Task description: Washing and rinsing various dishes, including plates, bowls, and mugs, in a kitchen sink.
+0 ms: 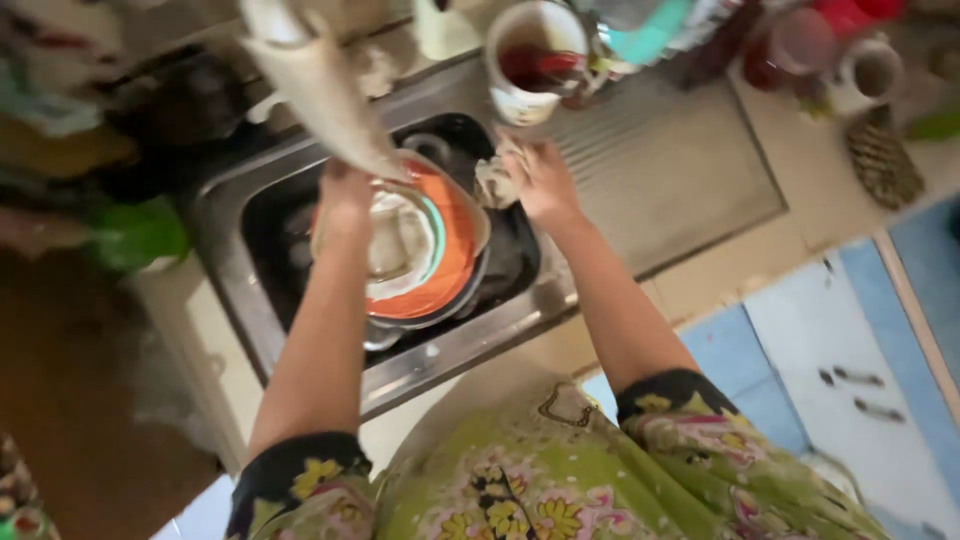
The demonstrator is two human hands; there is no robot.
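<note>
**Over the sink: dishes held and scrubbed**

Over a steel sink (240,290) set into the worktop (700,280), both bare hands are seen at work. The left hand (345,190) is closed on the far rim of a clear glass bowl (400,240), the fingers curled around its edge; the bowl is held tilted above the basin. Beneath and beside the bowl, an orange plate (455,270) with a teal inner ring is stacked on darker dishes lying in the sink. The contents of the bowl cannot be made out through the blur; only a pale, wet sheen is seen.

The right hand (540,180) is held just beside the bowl's right rim, its fingers pinched around a pale, crumpled scrubbing cloth (494,183).

On the ribbed draining board (670,170), near the right hand, a white mug (530,65) is stood upright, with something dark red inside. Farther right, a small cup (872,68) with a dark interior is placed on the worktop, close to a woven brown mat (882,160). A green object (135,235) is seen left of the sink.
</note>
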